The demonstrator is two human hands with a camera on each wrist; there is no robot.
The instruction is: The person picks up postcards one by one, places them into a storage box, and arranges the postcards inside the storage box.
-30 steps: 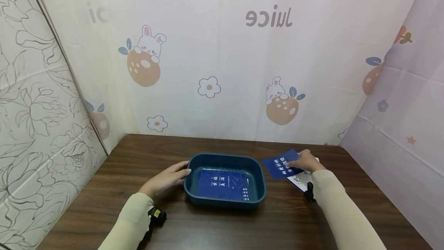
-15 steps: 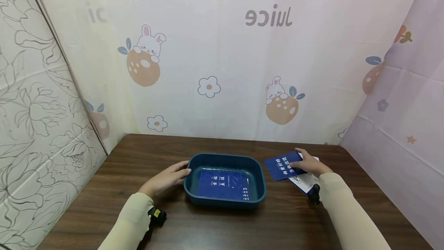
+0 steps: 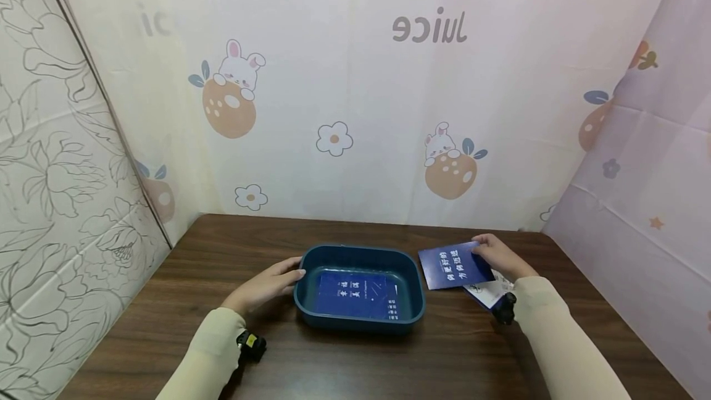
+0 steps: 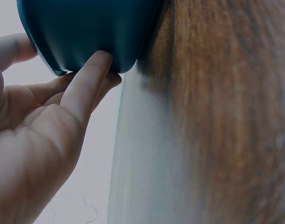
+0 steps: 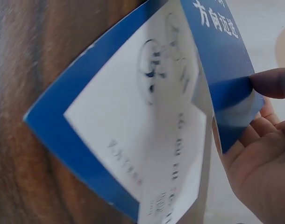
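A dark teal rectangular plastic bin [image 3: 360,327] stands mid-table with a blue printed card [image 3: 347,295] lying flat inside. At its left end my left hand [image 3: 265,286] touches the outer wall; the left wrist view has its fairly straight fingers against the bin [image 4: 81,28]. To the right of the bin, my right hand [image 3: 502,256] pinches another blue card [image 3: 452,266] with white lettering between thumb and fingers. In the right wrist view, that card [image 5: 226,65] is tilted up from a white card [image 5: 133,112] and a further blue card [image 5: 81,158] beneath.
Everything stands on a dark brown wooden table [image 3: 344,369]. Patterned cloth hangs [image 3: 355,91] enclose its back and sides. Black wrist devices show on the left wrist [image 3: 252,347] and right wrist [image 3: 504,308].
My right hand went from fingers laid over the blue card to pinching its right edge, and the card has tilted up slightly. My left hand and the bin stay put.
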